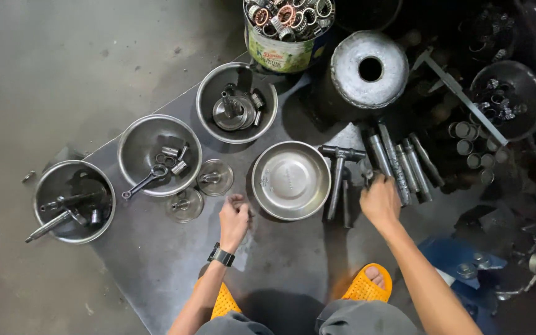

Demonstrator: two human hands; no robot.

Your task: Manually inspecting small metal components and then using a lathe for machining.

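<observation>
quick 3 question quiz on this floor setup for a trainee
1. True or false: the steel bowl between the two hands has parts in it.
2. Which hand wears the wristwatch? A left B right
3. What does the right hand reach toward?

Key
1. False: it shows only bare metal inside.
2. A: the watch sits below the left hand.
3. The row of metal rods lying beside the T-handle wrench.
</observation>
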